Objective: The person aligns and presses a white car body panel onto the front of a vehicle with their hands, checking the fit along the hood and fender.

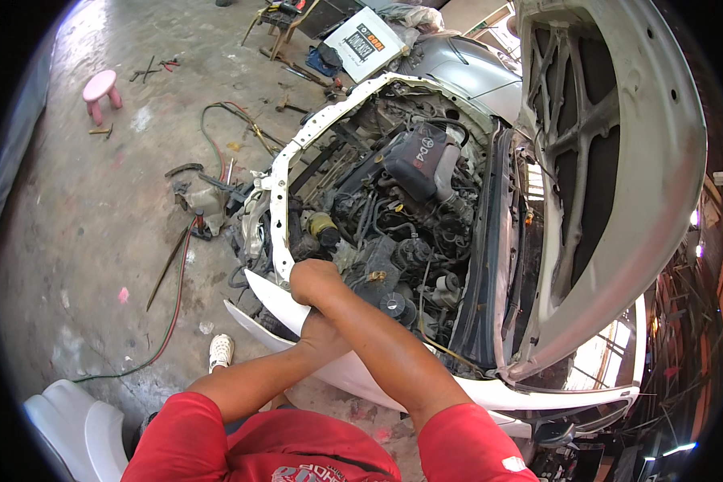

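Observation:
My right hand reaches across from the lower right and sits fist-like at the front edge of the open engine bay, knuckles up and fingers curled down out of sight. Whether it grips anything is hidden. My left hand lies just below it on the white front panel and is mostly covered by my right forearm, so its fingers do not show. A yellow-capped reservoir and a dark engine cover sit beyond the hands.
The white hood stands raised at the right. Hoses, loose car parts and hand tools lie on the concrete floor to the left, with a pink stool further back. A white bumper piece lies at the lower left.

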Demonstrator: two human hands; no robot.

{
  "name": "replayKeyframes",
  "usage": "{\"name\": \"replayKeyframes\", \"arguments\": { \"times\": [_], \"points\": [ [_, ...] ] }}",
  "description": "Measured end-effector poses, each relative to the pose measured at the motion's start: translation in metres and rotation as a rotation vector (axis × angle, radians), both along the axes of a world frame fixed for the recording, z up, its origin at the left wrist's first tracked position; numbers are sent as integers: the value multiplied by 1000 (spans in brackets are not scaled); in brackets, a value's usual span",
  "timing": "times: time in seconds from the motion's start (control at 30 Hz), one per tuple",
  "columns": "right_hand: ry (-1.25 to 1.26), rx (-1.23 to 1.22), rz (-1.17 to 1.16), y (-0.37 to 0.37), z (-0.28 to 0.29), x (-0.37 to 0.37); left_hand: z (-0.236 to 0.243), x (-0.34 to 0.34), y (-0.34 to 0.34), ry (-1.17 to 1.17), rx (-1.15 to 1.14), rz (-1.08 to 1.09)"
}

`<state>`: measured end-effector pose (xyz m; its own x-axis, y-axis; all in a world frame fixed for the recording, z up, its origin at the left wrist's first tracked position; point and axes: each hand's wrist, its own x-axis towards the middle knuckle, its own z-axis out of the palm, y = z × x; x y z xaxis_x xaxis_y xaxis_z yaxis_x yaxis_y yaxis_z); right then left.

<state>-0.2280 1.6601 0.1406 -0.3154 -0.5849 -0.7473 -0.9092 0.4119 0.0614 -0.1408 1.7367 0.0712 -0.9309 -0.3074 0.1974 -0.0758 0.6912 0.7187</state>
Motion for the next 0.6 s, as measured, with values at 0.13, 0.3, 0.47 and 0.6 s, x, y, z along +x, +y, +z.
{"name": "replayKeyframes", "arguments": {
  "times": [0.13,0.3,0.47,0.6],
  "points": [
    [8,-18,-68,-3,9,6,0,1,-4,-47,54,-56],
    [19,-18,10,0,1,0,-12,-5,5,38,22,22],
    [26,-45,-13,2,6,6,0,-1,3,16,105,-20],
    [56,-21,-71,7,1,1,-7,-7,7,80,-21,-38]
  ]
}}
